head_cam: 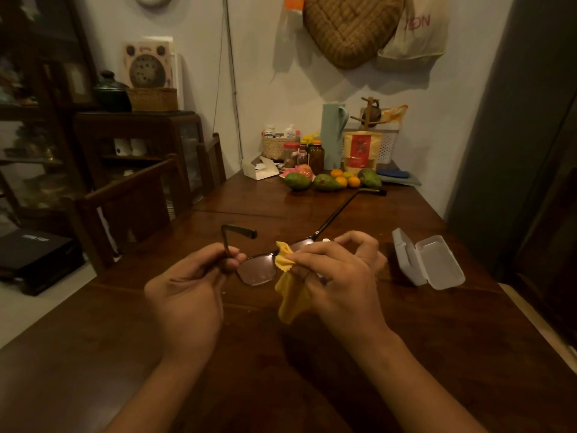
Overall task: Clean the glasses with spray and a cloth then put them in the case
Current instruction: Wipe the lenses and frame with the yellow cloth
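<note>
Dark-framed glasses (257, 270) hover above the wooden table (406, 323), both temples unfolded and pointing away from me. My left hand (190, 292) pinches the frame at its left hinge. My right hand (340, 273) presses a yellow cloth (292, 295) against the right lens, which the cloth and fingers mostly hide. The left lens shows bare. A small white cap, perhaps the spray bottle (326, 241), peeks out behind my right fingers. An open white case (427, 260) lies on the table to the right of my right hand.
At the table's far end lie avocados (326, 182), oranges, jars, a small basket, a pale green jug (334, 135) and a white box. Wooden chairs (140, 207) stand along the left side. A grey wall or door closes off the right.
</note>
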